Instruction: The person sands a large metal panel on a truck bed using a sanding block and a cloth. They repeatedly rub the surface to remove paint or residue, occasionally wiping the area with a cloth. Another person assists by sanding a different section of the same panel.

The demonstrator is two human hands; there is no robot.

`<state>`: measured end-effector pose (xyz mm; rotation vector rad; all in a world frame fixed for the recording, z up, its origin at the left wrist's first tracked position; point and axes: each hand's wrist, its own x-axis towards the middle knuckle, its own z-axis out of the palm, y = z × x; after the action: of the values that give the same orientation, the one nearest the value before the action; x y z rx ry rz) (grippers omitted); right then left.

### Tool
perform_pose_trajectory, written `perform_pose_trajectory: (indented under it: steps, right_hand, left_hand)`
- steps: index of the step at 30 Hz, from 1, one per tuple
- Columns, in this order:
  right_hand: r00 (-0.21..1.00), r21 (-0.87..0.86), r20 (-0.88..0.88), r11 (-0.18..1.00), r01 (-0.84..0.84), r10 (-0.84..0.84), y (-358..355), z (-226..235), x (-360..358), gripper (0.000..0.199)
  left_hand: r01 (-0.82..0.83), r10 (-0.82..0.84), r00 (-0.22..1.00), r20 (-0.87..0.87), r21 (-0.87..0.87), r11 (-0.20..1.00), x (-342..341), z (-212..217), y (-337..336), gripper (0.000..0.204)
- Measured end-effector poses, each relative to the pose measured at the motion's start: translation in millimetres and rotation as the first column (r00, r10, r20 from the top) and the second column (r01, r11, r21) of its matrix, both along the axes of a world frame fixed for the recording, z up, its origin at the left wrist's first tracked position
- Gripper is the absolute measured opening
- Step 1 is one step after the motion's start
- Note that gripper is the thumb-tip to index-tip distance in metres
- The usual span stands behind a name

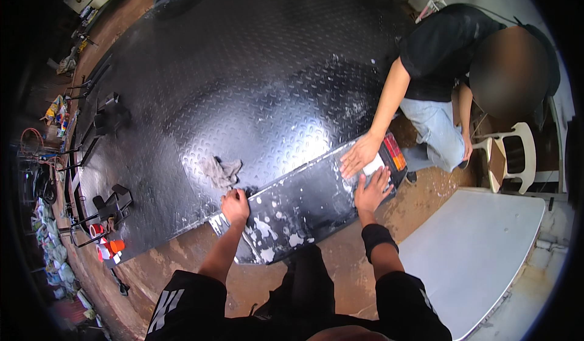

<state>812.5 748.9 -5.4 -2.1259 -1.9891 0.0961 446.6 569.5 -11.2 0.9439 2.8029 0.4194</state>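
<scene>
A long black panel (304, 202) with white smears and patches runs along the near edge of a black diamond-plate truck bed (255, 92). A red and orange tail light (394, 151) sits at its right end. My left hand (235, 206) is closed over the panel's upper edge, fingers curled. Fingers spread, my right hand (372, 194) rests flat near the panel's right end. Just beyond it lies a white rectangular patch or sheet (373, 165); I cannot tell which. A co-worker's hand (360, 155) presses flat beside it. A crumpled grey rag (221, 172) lies on the plate.
A co-worker in a black shirt (447, 43) leans in from the right, by a cream plastic chair (517, 155). A large pale sheet (471, 256) lies at lower right. Black brackets (112, 204) and an orange cup (117, 245) stand at the left edge.
</scene>
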Motion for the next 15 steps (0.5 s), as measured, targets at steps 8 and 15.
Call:
perform_pose_trajectory:
  steps: [8,15]
  right_hand:
    - [0.999,0.004,-0.002,0.999,-0.032,0.032,2.7,-4.7,-0.2,0.079]
    - [0.999,0.021,-0.025,1.0,-0.019,0.02,2.0,-9.3,-3.5,0.078]
  left_hand:
    - [-0.041,0.042,0.998,0.044,-0.022,0.999,-1.3,-10.0,-4.7,0.041]
    - [0.01,-0.01,1.0,-0.002,-0.033,0.999,-5.1,-6.3,-1.4,0.039]
